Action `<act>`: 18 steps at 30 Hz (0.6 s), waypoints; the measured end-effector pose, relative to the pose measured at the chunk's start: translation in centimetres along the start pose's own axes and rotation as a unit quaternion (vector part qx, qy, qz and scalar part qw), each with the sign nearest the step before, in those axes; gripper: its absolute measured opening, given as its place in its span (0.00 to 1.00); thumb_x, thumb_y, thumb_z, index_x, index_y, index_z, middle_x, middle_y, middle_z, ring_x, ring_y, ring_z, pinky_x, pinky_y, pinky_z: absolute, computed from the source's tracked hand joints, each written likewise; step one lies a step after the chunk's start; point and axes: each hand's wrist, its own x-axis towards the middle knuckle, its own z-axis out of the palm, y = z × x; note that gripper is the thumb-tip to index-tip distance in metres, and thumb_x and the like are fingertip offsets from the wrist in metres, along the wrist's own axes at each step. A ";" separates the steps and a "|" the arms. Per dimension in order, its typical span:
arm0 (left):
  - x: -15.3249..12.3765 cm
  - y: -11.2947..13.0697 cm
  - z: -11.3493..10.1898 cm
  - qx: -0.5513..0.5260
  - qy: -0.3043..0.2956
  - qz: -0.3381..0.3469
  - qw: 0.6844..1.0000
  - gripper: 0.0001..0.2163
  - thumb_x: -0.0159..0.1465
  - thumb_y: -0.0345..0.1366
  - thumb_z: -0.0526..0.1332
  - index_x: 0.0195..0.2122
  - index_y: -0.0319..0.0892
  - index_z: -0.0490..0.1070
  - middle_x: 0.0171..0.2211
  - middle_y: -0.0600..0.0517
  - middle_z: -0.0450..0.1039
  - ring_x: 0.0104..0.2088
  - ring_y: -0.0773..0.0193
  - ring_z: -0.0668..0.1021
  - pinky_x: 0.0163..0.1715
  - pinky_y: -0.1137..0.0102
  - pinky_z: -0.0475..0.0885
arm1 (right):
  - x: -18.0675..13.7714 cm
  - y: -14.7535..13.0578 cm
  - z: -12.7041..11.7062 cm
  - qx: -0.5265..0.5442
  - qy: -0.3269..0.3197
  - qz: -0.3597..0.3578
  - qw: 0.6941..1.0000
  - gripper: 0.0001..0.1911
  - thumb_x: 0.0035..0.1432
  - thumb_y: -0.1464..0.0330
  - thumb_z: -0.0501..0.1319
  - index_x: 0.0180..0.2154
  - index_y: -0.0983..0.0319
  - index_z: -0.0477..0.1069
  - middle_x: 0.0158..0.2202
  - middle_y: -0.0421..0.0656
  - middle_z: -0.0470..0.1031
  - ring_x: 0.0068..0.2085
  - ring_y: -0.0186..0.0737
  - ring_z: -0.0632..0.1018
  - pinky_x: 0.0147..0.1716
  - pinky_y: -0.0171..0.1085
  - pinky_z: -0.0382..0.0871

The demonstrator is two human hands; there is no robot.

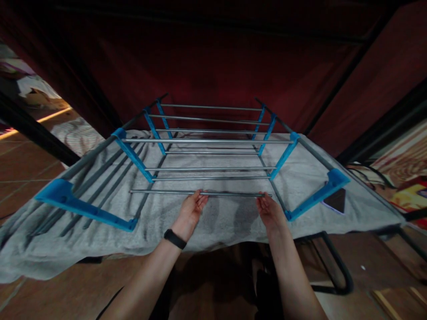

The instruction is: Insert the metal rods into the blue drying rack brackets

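A thin grey metal rod [233, 194] lies level across the front of a rack frame, held in both hands. My left hand [192, 209], with a dark band on its wrist, pinches the rod near its middle. My right hand [267, 209] grips it close to its right end. Behind the rod stands the rack, made of grey tubes and blue plastic brackets, with several rods spanning between the sides. The front left bracket [90, 206] and front right bracket [318, 195] have no rod between them.
Several loose grey tubes [100, 182] lie on the left of the grey cloth [220, 222] covering the table. A phone-like dark flat object [335, 201] rests at the right. Behind rises a dark red panel [213, 58]. A black tubular frame [340, 271] stands below right.
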 end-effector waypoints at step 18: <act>-4.3 -1.6 4.2 0.064 -0.100 0.247 0.962 0.07 0.63 0.30 0.66 0.39 0.44 0.70 0.31 0.54 0.76 0.37 0.65 0.80 0.37 0.72 0.70 | -0.9 1.3 -2.5 -0.090 0.021 -0.050 0.994 0.12 0.45 0.71 0.66 0.34 0.55 0.68 0.28 0.30 0.74 0.31 0.31 0.78 0.34 0.32 0.78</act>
